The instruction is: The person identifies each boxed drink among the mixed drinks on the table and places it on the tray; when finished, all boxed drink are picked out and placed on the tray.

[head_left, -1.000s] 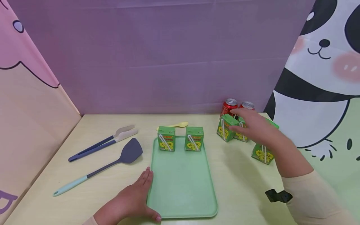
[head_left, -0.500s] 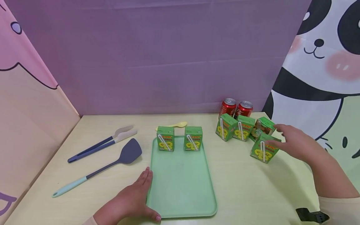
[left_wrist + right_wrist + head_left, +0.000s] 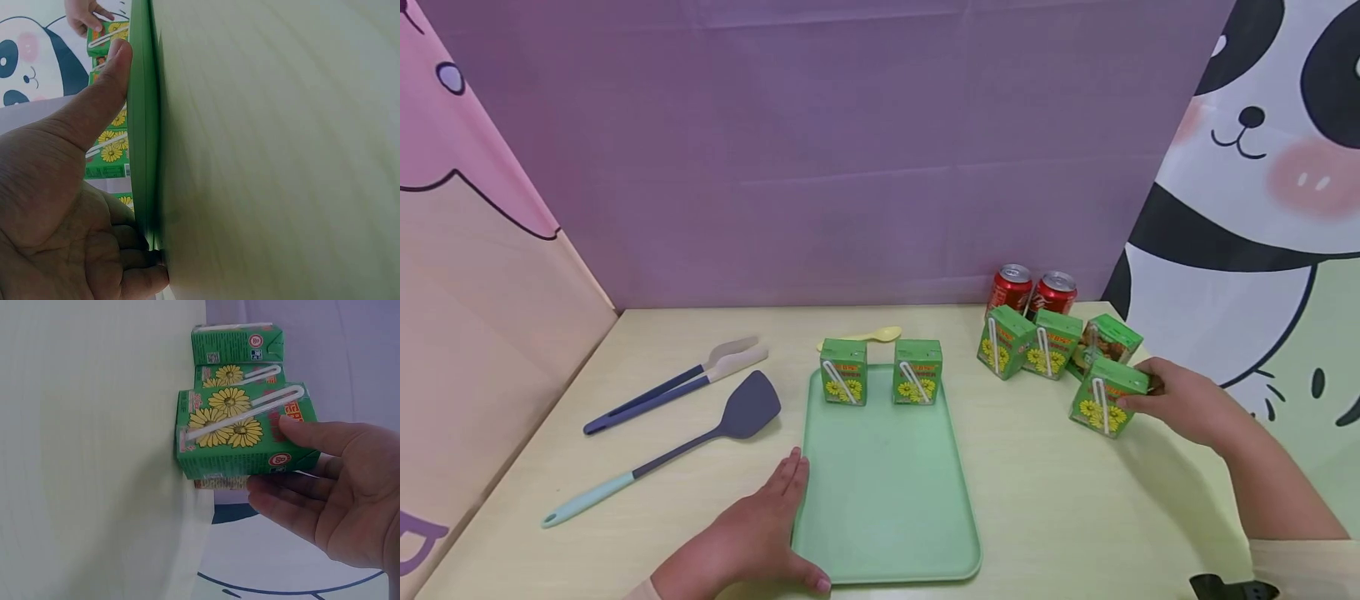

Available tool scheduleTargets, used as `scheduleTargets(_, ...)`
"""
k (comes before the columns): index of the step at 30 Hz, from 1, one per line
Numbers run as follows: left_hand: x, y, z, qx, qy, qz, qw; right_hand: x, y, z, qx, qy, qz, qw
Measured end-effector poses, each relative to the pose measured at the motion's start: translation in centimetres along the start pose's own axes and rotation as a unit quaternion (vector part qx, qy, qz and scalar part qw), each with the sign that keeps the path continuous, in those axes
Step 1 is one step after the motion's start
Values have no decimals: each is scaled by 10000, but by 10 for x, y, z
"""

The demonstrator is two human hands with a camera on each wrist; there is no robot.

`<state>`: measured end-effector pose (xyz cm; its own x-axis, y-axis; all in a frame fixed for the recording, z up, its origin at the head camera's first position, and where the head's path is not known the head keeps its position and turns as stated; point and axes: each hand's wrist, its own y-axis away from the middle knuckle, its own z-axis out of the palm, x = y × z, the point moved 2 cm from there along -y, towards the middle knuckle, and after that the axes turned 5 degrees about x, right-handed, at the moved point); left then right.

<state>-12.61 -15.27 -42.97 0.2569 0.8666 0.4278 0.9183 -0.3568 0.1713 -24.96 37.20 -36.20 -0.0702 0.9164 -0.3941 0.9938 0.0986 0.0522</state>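
My right hand (image 3: 1187,404) grips a green juice box (image 3: 1101,400) with yellow flowers and a white straw, the nearest of the group at right. In the right wrist view, the thumb lies on the straw side of the box (image 3: 225,434) and the other fingers are behind it. My left hand (image 3: 760,521) rests against a light green tray (image 3: 887,492), its fingers straight along the left edge and thumb at the near left corner. Two more juice boxes, a left one (image 3: 844,372) and a right one (image 3: 917,372), stand upright on the tray's far end.
More juice boxes (image 3: 1005,342) cluster at the back right, before two red cans (image 3: 1052,293). A yellow spoon (image 3: 880,334) lies behind the tray. Left of it lie blue-handled tongs (image 3: 677,392) and a dark spatula (image 3: 748,407). Fabric walls bound the table.
My right hand has come from above the back boxes towards the right and nearer, and its fingers have closed on the nearest juice box. The left hand stays at the tray's edge.
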Motion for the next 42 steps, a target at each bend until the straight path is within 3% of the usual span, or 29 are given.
scheduleTargets(6, 2, 1, -1, 10, 46, -3, 10000, -19, 1, 4, 106, -508, -26, 9987)
scheduleTargets(28, 3, 1, -4, -79, 81, -13, 9999, -120, 2, 29, 434, -891, -771, 9921)
scheduleTargets(33, 2, 1, -4, -91, 69, -32, 9999, -143, 2, 40, 360, -1071, -970, 9888)
scheduleTargets(42, 2, -1, -3, -112, 58, -93, 9999, -176, -4, 66, -45, -1793, -1398, 9738)
